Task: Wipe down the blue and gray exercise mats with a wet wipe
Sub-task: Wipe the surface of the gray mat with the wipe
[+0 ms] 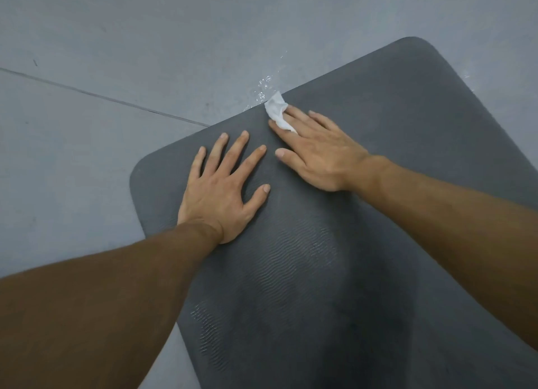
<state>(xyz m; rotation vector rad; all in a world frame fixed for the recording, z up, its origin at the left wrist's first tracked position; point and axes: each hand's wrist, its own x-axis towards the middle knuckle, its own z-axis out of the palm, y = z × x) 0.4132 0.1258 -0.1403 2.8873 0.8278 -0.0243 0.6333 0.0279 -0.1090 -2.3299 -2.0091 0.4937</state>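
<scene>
A dark gray exercise mat with a wavy ribbed surface lies on the floor and fills the lower right of the head view. My left hand rests flat on the mat near its far left corner, fingers spread and straight. My right hand lies flat beside it, fingers straight, pressing a crumpled white wet wipe against the mat at its far edge. Part of the wipe is hidden under my fingers. No blue mat is in view.
Gray floor tiles surround the mat, with a dark joint line running from the left edge toward the mat. Small wet droplets glisten on the floor just beyond the wipe.
</scene>
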